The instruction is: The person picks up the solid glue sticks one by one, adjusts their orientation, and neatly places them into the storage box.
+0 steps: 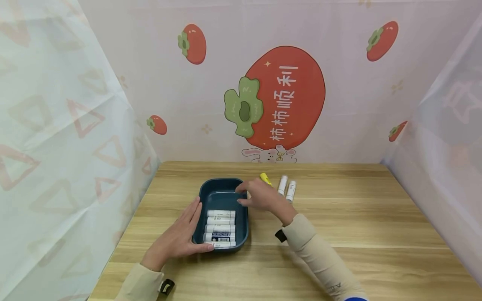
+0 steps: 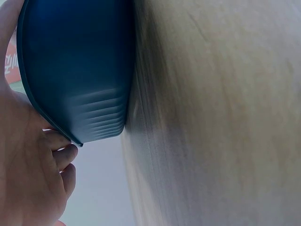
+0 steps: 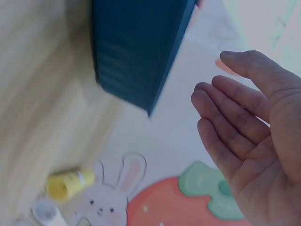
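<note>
A dark teal plastic bin [image 1: 246, 228] stands on the table, with several white glue sticks [image 1: 220, 220] lying side by side in its near half. One shows a dark blue label with a barcode. My left hand [image 1: 180, 234] holds the bin's near left corner, fingers along the left rim and thumb over the near rim. In the left wrist view the bin's outer wall [image 2: 80, 61] is beside the palm. Above the far right rim is my right hand [image 1: 260, 195], fingers loosely bent and nothing between them. The right wrist view shows that hand [image 3: 249, 127] apart from the bin [image 3: 136, 52].
Beyond the right hand lie a yellow glue stick [image 1: 265, 179] and two white glue sticks, one [image 1: 282, 184] left of the other [image 1: 291, 191]. A wooden table [image 1: 339, 234] carries everything. Printed cloth hangs at the back [image 1: 350, 92] and along both sides.
</note>
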A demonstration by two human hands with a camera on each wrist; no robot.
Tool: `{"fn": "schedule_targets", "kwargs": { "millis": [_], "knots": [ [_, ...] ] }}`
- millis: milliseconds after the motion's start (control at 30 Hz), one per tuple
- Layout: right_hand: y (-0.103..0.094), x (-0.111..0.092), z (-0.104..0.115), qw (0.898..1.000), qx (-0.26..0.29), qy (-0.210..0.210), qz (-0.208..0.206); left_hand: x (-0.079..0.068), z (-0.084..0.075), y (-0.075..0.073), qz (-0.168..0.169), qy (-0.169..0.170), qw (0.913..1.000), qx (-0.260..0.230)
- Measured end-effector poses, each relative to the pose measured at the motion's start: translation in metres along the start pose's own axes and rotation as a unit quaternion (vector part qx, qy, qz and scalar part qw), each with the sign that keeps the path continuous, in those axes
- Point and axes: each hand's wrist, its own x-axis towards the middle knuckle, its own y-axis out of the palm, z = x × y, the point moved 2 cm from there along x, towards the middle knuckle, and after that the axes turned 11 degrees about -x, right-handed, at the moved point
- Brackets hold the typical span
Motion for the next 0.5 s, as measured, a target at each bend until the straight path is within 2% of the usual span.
{"fn": "schedule_targets", "kwargs": {
  "millis": [267, 500],
  "knots": [
    [-0.024, -0.011, -0.028, 0.997, -0.019, 0.066, -0.031, 0.0, 0.0, 0.001, -0.005, 0.005, 1.0, 0.004],
    [-0.021, -0.022, -0.054, 0.991, -0.04, 0.125, -0.035, -0.001, 0.001, 0.001, -0.003, 0.003, 1.0, 0.004]
  ]
}}
